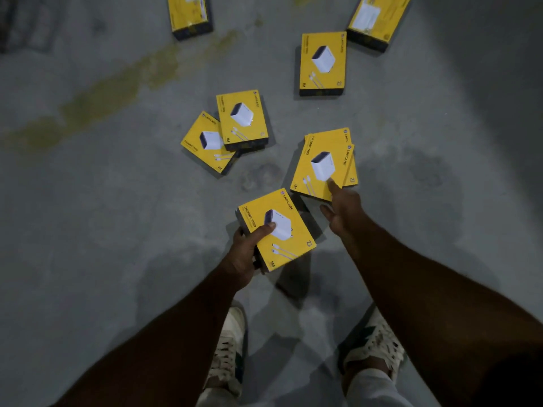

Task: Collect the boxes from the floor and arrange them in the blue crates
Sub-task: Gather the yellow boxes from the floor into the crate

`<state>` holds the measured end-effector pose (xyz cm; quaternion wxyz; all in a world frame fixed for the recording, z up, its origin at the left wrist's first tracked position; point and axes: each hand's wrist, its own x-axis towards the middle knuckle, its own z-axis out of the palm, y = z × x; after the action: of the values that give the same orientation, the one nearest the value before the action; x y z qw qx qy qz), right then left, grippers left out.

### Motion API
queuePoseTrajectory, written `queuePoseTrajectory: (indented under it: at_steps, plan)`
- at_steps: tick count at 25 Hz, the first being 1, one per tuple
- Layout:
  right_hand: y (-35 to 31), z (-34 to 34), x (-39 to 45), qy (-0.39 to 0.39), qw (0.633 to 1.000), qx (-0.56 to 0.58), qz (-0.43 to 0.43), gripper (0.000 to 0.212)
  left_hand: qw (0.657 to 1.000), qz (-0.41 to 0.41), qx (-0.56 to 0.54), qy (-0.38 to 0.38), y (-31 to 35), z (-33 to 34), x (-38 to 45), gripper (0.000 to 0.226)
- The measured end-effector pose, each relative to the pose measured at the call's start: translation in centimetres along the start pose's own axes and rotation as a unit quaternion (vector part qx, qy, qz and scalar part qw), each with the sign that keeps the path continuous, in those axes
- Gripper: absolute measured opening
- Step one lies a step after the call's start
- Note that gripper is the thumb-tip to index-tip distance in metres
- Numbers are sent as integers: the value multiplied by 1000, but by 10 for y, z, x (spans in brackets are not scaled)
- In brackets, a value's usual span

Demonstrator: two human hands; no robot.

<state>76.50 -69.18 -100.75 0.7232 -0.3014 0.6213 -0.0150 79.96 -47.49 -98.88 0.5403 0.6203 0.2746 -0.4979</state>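
Boxes — yellow cartons printed with a white charger — lie scattered across the grey concrete floor. The left hand holds one box above the floor, thumb curled over its top face and fingers wrapped under its near edge, the forearm reaching forward from the lower left. The right hand stretches out from the lower right, its fingers mostly straight and spread, with the index fingertip touching the near corner of the top box of a two-box pile; it grips nothing. The lower box of that pile peeks out on the far and right sides.

Counted, eight boxes are in view: the one held, two in the pile at the right hand, an overlapping pair to the left of that, a single box lying flat farther off, and two more cut by the top edge — one at top centre, one at top right. Two sneakers show below, the left shoe and the right shoe. A yellowish stain streaks the floor at upper left.
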Motion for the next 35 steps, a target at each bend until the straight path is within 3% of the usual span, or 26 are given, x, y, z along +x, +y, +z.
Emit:
queuePoseTrajectory:
  at_steps: [3, 5, 8, 10, 12, 17, 20, 22, 26, 35]
  plan:
    - [-9, -14, -40, -91, 995, 49, 14, 36, 998, 47, -4, 35, 32, 9, -25, 66]
    - [-32, -30, -83, -144, 984, 98, 38, 36, 996, 74, -14, 38, 60, 16, -61, 57]
    - [-75, -52, -155, -202, 970, 117, 70, 32, 995, 99, -1, -3, 106, 24, -121, 66]
    - [-110, -50, -209, -234, 969, 11, 76, 26, 992, 122, 23, -22, 142, 39, -171, 82]
    - [-144, -35, -264, -270, 952, -143, 40, 39, 990, 135, 35, -15, 174, 59, -227, 94]
    - [-256, 15, -407, -353, 915, -195, 0, 46, 989, 150, -2, 8, 249, 83, -370, 101]
    - [-298, 42, -481, -376, 897, -235, -2, 61, 981, 186, -41, -19, 282, 79, -465, 81]
    - [-313, 62, -529, -403, 880, -251, 4, 59, 972, 221, -73, -25, 295, 66, -520, 69]
    - [-304, 110, -634, -495, 825, -268, 54, 46, 949, 274, -157, 7, 297, 8, -619, 64]
    - [-177, 173, -790, -564, 739, -358, 92, 64, 912, 276, -292, 77, 209, -165, -792, 58]
